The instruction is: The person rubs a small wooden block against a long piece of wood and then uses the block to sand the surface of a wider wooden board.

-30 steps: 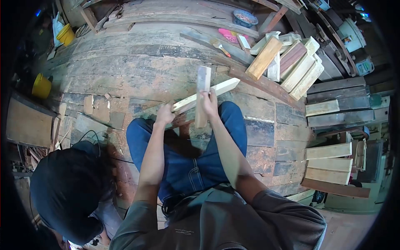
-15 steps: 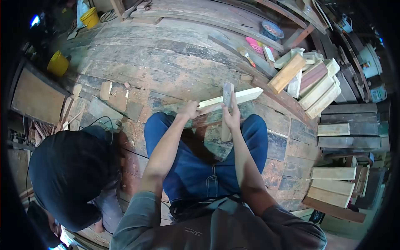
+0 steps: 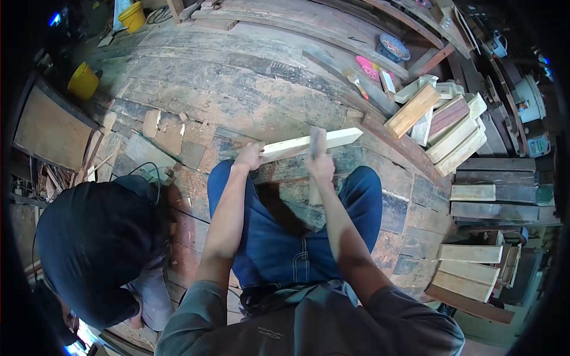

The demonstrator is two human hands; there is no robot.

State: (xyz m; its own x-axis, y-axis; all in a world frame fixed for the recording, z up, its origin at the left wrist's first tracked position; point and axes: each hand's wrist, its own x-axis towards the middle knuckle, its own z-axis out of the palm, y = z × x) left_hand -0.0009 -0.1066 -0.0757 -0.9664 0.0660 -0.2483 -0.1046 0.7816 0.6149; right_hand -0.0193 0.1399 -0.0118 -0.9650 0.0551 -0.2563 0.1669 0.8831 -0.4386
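Observation:
A pale, long piece of wood [image 3: 344,137] is held slantwise above the floor, between and beyond the knees. Wrapped round its left end is my left hand [image 3: 250,156]. My right hand [image 3: 321,166] is closed on a narrow flat block [image 3: 317,141], which lies across the wood and looks slightly blurred. Below the right hand, the end of another light wooden piece [image 3: 315,194] shows near the right knee.
A person in dark clothes [image 3: 98,249] crouches at the left. Stacked wood pieces [image 3: 454,136] lie at the right, near a brush [image 3: 358,86], a pink item [image 3: 367,67] and a blue basket [image 3: 393,47]. Yellow buckets [image 3: 83,81] stand at the upper left.
The long wood and my left hand have shifted left. My right hand has moved left and slightly down with the block, and its fingers have closed more round it.

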